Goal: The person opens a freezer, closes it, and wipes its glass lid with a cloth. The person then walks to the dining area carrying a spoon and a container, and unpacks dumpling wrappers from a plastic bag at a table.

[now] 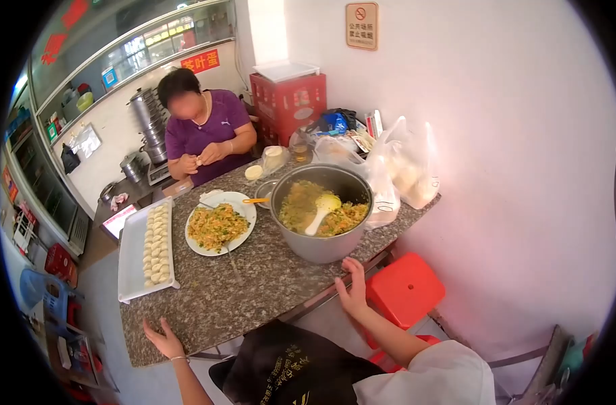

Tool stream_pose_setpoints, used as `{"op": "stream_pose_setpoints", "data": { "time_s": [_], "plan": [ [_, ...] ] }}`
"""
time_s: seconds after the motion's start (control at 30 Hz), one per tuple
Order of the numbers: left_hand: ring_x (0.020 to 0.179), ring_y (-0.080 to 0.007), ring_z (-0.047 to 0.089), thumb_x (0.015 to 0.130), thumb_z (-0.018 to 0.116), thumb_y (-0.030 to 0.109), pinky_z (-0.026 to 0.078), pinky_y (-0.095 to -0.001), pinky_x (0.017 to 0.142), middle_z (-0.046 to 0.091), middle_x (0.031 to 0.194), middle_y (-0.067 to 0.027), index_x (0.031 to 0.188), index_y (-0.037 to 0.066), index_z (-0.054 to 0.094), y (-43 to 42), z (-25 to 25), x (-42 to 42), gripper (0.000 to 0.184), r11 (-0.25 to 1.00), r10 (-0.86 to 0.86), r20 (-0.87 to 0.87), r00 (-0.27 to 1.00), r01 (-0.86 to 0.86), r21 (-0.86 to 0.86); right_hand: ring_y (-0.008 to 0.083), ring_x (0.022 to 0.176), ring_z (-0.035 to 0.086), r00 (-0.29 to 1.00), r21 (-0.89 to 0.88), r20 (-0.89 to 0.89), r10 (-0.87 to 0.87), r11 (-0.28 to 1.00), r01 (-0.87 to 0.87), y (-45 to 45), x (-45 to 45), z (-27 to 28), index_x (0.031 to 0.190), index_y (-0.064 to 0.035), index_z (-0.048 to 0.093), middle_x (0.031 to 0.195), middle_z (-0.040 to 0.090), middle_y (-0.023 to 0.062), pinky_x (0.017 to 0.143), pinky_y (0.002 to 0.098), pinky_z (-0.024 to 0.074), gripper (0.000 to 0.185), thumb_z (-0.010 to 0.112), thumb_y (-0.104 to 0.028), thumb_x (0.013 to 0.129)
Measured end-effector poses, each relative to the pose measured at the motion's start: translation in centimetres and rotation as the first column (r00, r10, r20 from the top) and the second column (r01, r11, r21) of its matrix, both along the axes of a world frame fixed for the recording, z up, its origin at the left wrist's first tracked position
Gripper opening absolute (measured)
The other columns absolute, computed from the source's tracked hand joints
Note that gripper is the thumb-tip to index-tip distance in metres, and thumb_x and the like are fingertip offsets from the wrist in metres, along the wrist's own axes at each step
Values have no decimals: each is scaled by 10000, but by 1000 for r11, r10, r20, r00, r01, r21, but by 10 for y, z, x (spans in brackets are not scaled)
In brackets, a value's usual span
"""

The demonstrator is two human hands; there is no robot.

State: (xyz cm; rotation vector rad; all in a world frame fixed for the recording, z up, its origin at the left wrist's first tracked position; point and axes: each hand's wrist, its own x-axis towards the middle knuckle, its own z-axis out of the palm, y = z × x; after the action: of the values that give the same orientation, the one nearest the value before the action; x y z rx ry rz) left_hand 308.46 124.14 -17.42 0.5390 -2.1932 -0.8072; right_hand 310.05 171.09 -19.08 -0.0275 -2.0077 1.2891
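My left hand (165,339) is at the near left of the speckled stone table (207,310), fingers apart and holding nothing. At the table's front edge, below the big metal pot (315,248), my right hand (352,289) is open and empty too. Inside the pot lies chopped yellow-green filling (301,199) with a white and yellow scoop (319,217) resting in it. A white plate (248,233) left of the pot carries more filling and a utensil. Farther left, a white tray (134,260) bears a row of several dumplings (157,246).
Across the table a person in a purple shirt (210,128) works something small between both hands. White plastic bags (406,169) stand at the right by the wall. Round wrappers (254,172) lie at the far edge. A red stool (409,283) sits beside my right arm.
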Motion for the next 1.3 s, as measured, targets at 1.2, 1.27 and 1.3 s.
{"op": "stream_pose_setpoints", "data": {
  "time_s": [1.2, 1.27, 1.3],
  "plan": [
    [1019, -340, 494, 796, 637, 261, 423, -405, 864, 459, 1161, -246, 1222, -53, 364, 24, 20, -6, 595, 1000, 22, 7, 1000, -22, 23, 286, 1057, 477, 926, 311, 11, -377, 881, 355, 225, -94, 75, 1136, -48, 490, 1135, 484, 141, 875, 341, 398, 397, 531, 21, 748],
    [1022, -336, 489, 801, 633, 249, 422, -402, 864, 451, 1174, -239, 1230, -48, 359, 26, 25, -7, 589, 994, -6, 8, 1000, 5, 110, 291, 999, 516, 947, 207, -20, -320, 926, 317, 218, -103, 98, 1104, -36, 510, 1079, 528, 145, 847, 338, 417, 346, 512, 26, 764],
    [1022, -336, 489, 801, 633, 249, 422, -402, 864, 451, 1174, -239, 1230, -48, 359, 28, 26, -9, 589, 994, -20, 11, 1000, 19, 110, 288, 970, 538, 958, 181, -28, -285, 941, 286, 213, -115, 111, 1082, -27, 524, 1053, 549, 146, 834, 333, 424, 309, 502, 22, 777]
  ]
}}
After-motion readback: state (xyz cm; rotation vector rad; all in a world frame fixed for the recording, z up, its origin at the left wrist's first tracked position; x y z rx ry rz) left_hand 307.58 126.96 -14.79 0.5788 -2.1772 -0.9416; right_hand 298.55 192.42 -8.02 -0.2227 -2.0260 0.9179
